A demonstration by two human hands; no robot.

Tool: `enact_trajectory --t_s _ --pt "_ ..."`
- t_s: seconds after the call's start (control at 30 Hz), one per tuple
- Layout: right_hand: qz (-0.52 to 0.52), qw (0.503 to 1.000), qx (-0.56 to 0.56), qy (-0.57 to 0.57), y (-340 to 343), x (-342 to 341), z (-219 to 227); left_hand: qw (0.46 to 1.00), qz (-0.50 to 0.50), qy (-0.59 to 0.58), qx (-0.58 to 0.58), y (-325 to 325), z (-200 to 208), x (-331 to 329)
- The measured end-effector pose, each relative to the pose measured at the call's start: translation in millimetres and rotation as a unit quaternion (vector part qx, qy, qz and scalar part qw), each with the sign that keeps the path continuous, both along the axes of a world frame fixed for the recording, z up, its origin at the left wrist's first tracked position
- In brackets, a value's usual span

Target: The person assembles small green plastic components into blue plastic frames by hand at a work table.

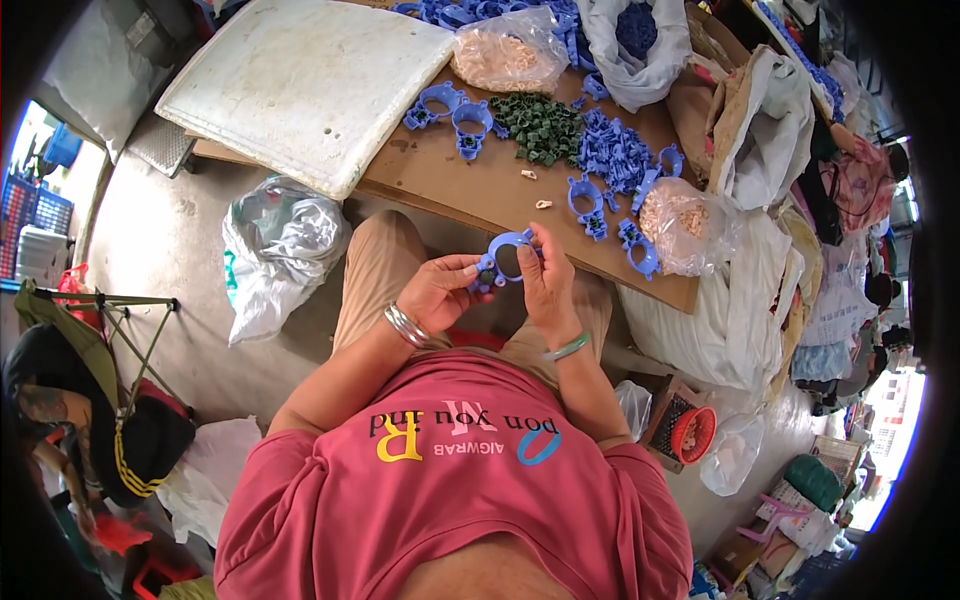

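Observation:
Above my lap, both hands grip one blue plastic ring-shaped part [509, 240] with small lugs. My left hand [441, 290] pinches its left end, where a dark bit shows. At the ring's right side, my right hand [547, 281] has its thumb and fingers closed on the rim. On the brown table beyond lie similar blue ring parts [471, 121], a pile of small dark green pieces [540, 128] and a heap of small blue pieces [612, 150]. Two small pale pieces [543, 205] rest nearer the table's edge.
A white foam board [310, 80] covers the table's left side. Clear bags of pale pieces [510, 52] stand at the back and on the right [686, 225]. On the floor are a white plastic bag [283, 245] and, lower right, a red basket [692, 434]. A folding stool [110, 310] stands left.

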State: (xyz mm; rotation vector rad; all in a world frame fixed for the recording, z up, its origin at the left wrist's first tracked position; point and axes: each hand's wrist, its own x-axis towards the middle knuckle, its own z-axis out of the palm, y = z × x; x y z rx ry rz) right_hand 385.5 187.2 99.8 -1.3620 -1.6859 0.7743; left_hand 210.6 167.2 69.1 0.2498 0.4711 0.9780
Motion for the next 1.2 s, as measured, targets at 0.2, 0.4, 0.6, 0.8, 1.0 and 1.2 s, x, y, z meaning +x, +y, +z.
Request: enact_trajectory --t_s 0.2,0.4,0.6,0.8,1.0,1.2 --pt "0.003 1.0 0.02 -0.015 1 -1 -1 1.0 -0.01 -0.022 0.018 -1 -2 -1" --pt "0.029 0.998 0.05 -0.005 3 0 1 1.0 0.005 0.007 -0.004 -1 1 1" --pt "0.054 0.997 0.019 0.057 8 2 -10 0.996 0.046 0.064 0.046 -4 3 7" --pt "0.054 0.964 -0.112 0.235 4 -5 4 0.668 0.213 0.557 0.444 -6 21 8" --pt "0.167 0.91 -0.135 0.354 1 -5 6 0.546 0.262 0.578 0.547 0 27 6" --pt "0.178 0.898 -0.069 0.396 -3 -10 2 0.491 0.281 0.575 0.591 0 33 7"
